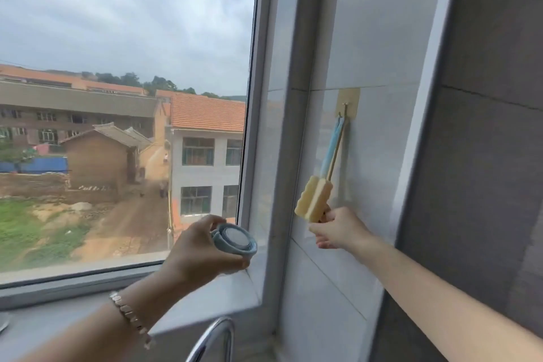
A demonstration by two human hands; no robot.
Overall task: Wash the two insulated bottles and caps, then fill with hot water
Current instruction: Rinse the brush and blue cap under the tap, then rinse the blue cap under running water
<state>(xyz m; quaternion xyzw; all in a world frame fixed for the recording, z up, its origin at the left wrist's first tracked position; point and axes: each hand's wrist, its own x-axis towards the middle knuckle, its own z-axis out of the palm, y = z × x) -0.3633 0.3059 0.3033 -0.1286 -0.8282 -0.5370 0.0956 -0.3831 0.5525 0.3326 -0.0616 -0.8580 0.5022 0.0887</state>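
My left hand (199,253) grips a pale blue round bottle cap (235,239) in front of the window's lower right corner. A sponge bottle brush (314,200) with a yellow foam head and a light blue handle hangs from a hook (346,107) on the tiled wall. My right hand (338,228) reaches up and holds the bottom of the foam head. A second thin stick hangs behind the blue handle. No bottle is in view.
A chrome tap (211,338) curves up at the bottom centre. The grey window sill (205,300) runs below the glass. The window frame (273,126) stands between my hands. A grey tiled wall (484,156) fills the right.
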